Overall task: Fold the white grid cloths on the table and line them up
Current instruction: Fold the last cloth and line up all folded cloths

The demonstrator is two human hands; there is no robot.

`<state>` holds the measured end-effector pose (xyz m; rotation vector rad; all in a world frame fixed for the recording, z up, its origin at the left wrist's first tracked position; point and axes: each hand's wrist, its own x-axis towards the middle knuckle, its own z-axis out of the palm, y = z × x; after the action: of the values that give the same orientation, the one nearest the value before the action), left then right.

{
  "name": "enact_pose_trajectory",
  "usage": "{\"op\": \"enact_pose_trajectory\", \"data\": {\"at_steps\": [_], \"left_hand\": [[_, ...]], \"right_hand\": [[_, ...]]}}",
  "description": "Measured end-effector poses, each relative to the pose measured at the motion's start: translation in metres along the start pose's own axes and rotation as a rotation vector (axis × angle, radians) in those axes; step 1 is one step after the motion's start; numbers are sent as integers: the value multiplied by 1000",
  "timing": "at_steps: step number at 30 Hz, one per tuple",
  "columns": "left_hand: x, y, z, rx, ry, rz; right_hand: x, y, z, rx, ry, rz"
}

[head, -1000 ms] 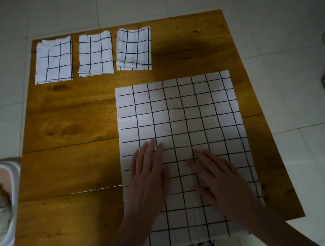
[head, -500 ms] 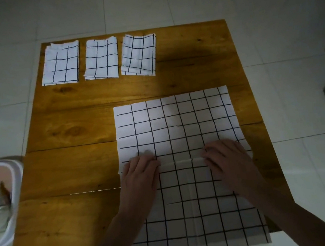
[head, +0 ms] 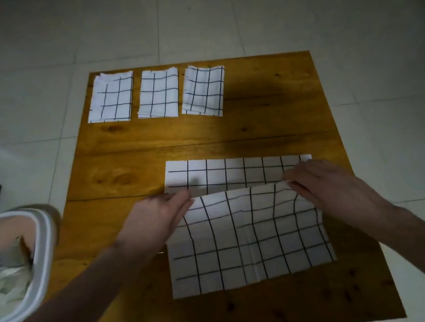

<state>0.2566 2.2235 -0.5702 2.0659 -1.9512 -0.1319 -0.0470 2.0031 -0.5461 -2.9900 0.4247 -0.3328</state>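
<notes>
White floor tiles surround the wooden tabletop [head: 130, 143]. Both forearms reach forward over its near half, hands apart. The left hand [head: 156, 215] pinches the near edge of the grid cloth [head: 246, 236], lifted over toward the far edge; the right hand [head: 322, 185] pinches the same edge opposite. Three folded cloths [head: 157, 97] lie in a row along the far left edge.

Grid cloths: four, three folded [head: 111, 98] [head: 158, 94] [head: 204, 90], one open [head: 246, 239]. Hands: two. Table [head: 131, 156]: one.
</notes>
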Motion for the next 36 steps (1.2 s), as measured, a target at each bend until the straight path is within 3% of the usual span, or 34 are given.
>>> {"op": "enact_pose_trajectory", "data": {"at_steps": [8,13,19,28,36], "left_hand": [[40,-19,-88,62,113,97],[40,-20,-109,23,209,163],[2,-20,-71,-24,104,177],[-60,1,24,-16,-128,48],[-90,22,65,59,-204,-42]], "right_hand": [[34,38,-68,-90,108,67],[17,36,-104,-202,185,82],[-36,7,-75,-229,145,25],[-91,-20,24,-131,-79,214],[-113,-41,59,-104,-229,381]]}}
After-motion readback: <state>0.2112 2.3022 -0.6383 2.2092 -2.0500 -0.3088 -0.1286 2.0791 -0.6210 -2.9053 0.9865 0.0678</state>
